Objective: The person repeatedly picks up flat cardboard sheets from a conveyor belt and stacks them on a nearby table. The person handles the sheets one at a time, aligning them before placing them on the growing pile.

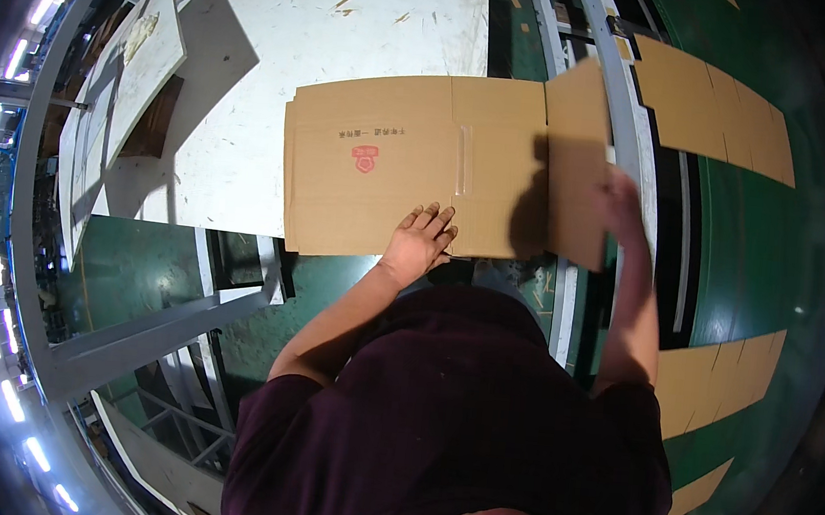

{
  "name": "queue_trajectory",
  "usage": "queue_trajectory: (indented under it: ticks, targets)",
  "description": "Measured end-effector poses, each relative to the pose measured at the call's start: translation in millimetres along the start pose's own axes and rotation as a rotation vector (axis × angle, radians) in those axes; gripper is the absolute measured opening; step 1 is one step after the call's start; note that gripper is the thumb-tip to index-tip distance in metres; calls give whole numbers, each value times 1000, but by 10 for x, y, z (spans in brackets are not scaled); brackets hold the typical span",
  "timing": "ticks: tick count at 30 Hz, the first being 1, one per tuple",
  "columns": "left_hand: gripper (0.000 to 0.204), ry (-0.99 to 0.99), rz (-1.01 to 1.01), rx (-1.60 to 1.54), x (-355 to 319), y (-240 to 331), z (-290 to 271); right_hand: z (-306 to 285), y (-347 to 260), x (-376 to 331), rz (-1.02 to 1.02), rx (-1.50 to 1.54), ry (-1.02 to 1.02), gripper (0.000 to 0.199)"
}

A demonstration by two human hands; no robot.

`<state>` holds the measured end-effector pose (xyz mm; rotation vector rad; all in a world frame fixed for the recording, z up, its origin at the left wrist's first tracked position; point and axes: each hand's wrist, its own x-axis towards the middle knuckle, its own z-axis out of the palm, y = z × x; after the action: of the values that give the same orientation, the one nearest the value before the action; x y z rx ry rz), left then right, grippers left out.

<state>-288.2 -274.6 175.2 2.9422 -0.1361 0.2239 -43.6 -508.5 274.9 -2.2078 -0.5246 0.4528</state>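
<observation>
While left hand (421,239) presses flat, fingers spread, on flattened cardboard box (391,162) at frame centre on white tabletop (355,17), right hand (621,202), blurred, grips raised end flap (578,164). Step, judged: flap folding. Next likely needs firm hold-down.

Flattened cardboard box (411,164) atop table (355,17)

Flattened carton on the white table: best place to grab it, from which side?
Probably the raised end flap at the right end of the flattened carton, approached from the right: it stands up off the white table where the right hand meets it. The left hand rests flat on the near edge.
</observation>
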Motion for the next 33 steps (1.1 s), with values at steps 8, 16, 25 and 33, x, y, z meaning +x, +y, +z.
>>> queue_trajectory:
  ticks: [8, 16, 25, 33]
  targets:
    - [39, 51, 32, -54, -112, 89, 101, 1932, -356, -233, -243, -706, -79, 42]
    - [41, 189, 92, -29, -169, 147, 287, 1472, 349, 91, -340, -372, 412, 66]
    - [44, 185, 143, 156, -550, 588, 266, 1435, 438, -592, 15, -115, 406, 107]
    - [46, 115, 132, 35, -1395, 979, -31, 854, 1456, -1737, -95, -467, 861, 80]
